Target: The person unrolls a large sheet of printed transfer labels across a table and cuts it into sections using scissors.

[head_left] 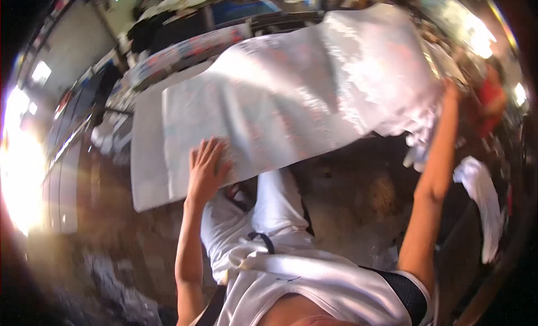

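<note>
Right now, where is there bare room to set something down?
The board shows a bare strip left of the printed sheet; the floor looks mostly open right of the white trousers. It's crowded near the right hand, where white cloth bunches up.

blurry print on the sheet
</note>
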The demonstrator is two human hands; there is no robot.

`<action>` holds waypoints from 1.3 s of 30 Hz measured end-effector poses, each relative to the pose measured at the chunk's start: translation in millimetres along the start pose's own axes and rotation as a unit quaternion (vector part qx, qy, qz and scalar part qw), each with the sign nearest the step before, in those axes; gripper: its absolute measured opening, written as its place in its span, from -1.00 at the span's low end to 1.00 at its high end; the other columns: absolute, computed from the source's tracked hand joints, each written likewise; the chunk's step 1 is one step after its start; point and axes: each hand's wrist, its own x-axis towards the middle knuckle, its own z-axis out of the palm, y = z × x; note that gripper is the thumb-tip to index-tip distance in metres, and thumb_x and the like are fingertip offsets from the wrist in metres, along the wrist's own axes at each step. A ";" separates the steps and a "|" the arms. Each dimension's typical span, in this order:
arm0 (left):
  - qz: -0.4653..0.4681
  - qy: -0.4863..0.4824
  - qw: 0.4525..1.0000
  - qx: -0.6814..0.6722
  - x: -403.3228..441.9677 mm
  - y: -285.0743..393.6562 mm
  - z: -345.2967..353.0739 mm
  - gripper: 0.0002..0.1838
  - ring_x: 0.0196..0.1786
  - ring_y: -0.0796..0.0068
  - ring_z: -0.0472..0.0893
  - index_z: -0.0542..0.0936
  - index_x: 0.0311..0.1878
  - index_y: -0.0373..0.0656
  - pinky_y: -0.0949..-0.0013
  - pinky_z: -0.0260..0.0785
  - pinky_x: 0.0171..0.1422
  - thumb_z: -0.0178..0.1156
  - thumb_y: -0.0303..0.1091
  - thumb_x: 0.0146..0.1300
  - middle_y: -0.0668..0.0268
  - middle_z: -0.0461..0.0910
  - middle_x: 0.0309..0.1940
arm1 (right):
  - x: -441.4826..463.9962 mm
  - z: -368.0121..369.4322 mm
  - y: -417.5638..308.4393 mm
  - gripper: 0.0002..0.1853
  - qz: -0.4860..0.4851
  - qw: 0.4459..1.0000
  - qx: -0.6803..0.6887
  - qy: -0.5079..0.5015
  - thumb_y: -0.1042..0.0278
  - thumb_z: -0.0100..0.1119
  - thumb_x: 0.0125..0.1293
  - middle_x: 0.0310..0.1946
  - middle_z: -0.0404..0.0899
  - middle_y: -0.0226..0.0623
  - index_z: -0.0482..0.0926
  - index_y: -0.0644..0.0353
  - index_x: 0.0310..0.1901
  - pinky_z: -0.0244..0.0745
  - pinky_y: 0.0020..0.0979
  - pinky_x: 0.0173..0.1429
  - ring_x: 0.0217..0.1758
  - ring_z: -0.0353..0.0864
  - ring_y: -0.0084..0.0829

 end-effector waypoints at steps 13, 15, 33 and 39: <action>-0.032 -0.018 0.999 0.009 -4.7 4.9 -2.5 -0.30 0.77 0.13 0.04 0.41 0.60 -0.03 -0.12 -0.30 0.81 0.28 0.00 0.49 0.21 0.20 0.70 | -55.9 37.6 -44.0 -0.58 0.083 0.986 0.125 -0.072 0.10 0.60 0.14 -0.18 0.70 -0.38 0.73 0.17 -0.07 0.63 -0.43 -0.08 -0.19 0.69 -0.44; -0.035 -0.012 0.999 0.009 -3.0 2.3 1.2 -0.31 0.76 0.14 0.05 0.41 0.60 -0.02 -0.12 -0.29 0.81 0.28 0.00 0.49 0.22 0.20 0.69 | -56.6 44.8 -70.3 -0.60 0.050 0.989 0.127 -0.055 0.16 0.58 0.14 -0.12 0.73 -0.31 0.76 0.23 -0.08 0.64 -0.42 -0.04 -0.17 0.72 -0.42; 0.036 0.002 0.999 -0.032 55.4 89.0 56.1 -0.35 0.77 0.03 0.01 0.36 0.62 -0.03 -0.25 -0.32 0.78 0.08 0.06 0.61 0.11 0.15 0.70 | 25.7 -44.3 -160.7 -0.59 -0.242 0.958 -0.141 0.066 0.02 0.30 0.49 -0.04 0.75 -0.29 0.76 0.23 0.06 0.57 -0.39 0.09 0.00 0.70 -0.46; 0.035 0.012 0.999 -0.022 55.4 94.6 61.0 -0.30 0.77 0.02 0.00 0.34 0.62 -0.09 -0.31 -0.35 0.78 0.14 0.05 0.56 0.10 0.13 0.70 | -36.2 -70.8 -168.3 -0.59 -0.239 0.965 -0.075 0.084 0.01 0.27 0.52 -0.04 0.75 -0.30 0.74 0.22 0.07 0.55 -0.41 0.07 -0.02 0.69 -0.48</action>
